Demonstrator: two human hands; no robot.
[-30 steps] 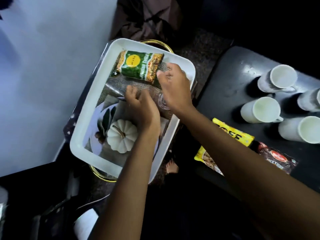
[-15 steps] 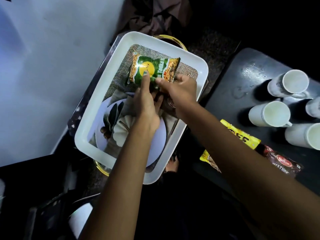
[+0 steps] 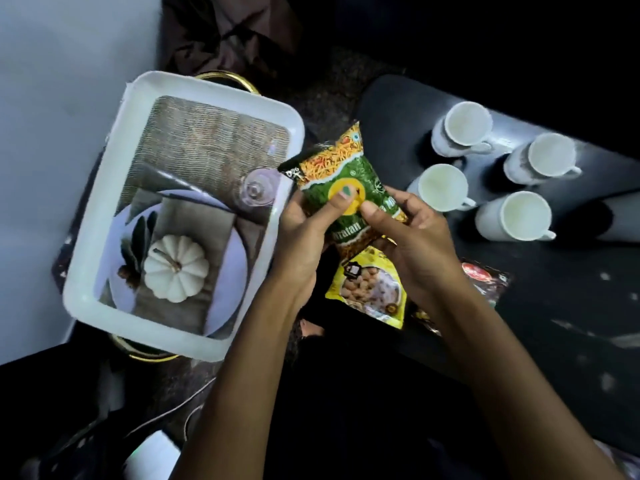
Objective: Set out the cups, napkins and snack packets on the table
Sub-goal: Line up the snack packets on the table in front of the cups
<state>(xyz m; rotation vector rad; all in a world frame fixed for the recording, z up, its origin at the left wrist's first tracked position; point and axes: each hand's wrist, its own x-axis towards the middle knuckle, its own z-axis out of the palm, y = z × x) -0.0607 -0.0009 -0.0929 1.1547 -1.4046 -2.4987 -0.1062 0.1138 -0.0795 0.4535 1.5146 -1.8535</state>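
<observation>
A green and orange snack packet (image 3: 341, 169) is held up between the white tray (image 3: 104, 209) and the dark table (image 3: 571, 306). My left hand (image 3: 304, 233) grips its left side with the thumb on the yellow circle. My right hand (image 3: 412, 237) pinches its right side. Below it, a yellow packet (image 3: 370, 289) and a dark red packet (image 3: 485, 275) lie at the table's near edge. Several white cups (image 3: 445, 187) stand upright on the table at the right.
The tray's floor bears a printed picture of a plate, a white pumpkin (image 3: 175, 268) and a glass. It rests on a gold-rimmed stand (image 3: 152, 355). A pale wall (image 3: 62, 81) is at the left, dark cloth (image 3: 221, 32) behind the tray.
Both hands took hold of the green packet in the tray, lifted it out and carried it right, towards the table. The tray now holds no packet.
</observation>
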